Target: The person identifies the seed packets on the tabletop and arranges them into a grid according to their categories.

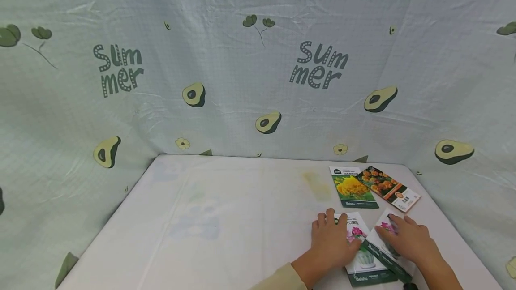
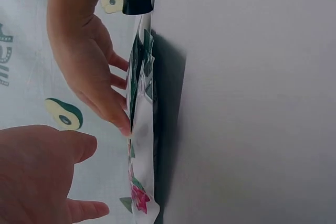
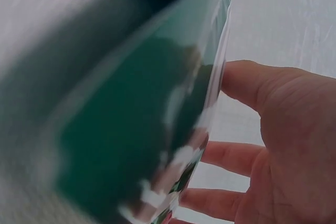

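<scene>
In the head view a white and green packet with pink flowers (image 1: pixel 366 259) lies at the table's right front. My left hand (image 1: pixel 331 241) is over its upper left part, fingers spread. A similar packet (image 1: pixel 382 246) lies tilted across its right side, and my right hand (image 1: pixel 412 240) rests on that one with fingers extended. The left wrist view shows my right hand (image 2: pixel 86 61) touching the packets' face with its fingertips, my left hand (image 2: pixel 42 174) beside them. In the right wrist view my right hand (image 3: pixel 283 129) has its fingertips against the packet (image 3: pixel 136 124).
Behind the hands lie a packet with yellow flowers (image 1: pixel 354 189) and, overlapping its right edge, a slanted packet with orange flowers (image 1: pixel 387 188). The white table (image 1: pixel 201 227) meets a curtain (image 1: pixel 225 66) printed with avocados at its back edge.
</scene>
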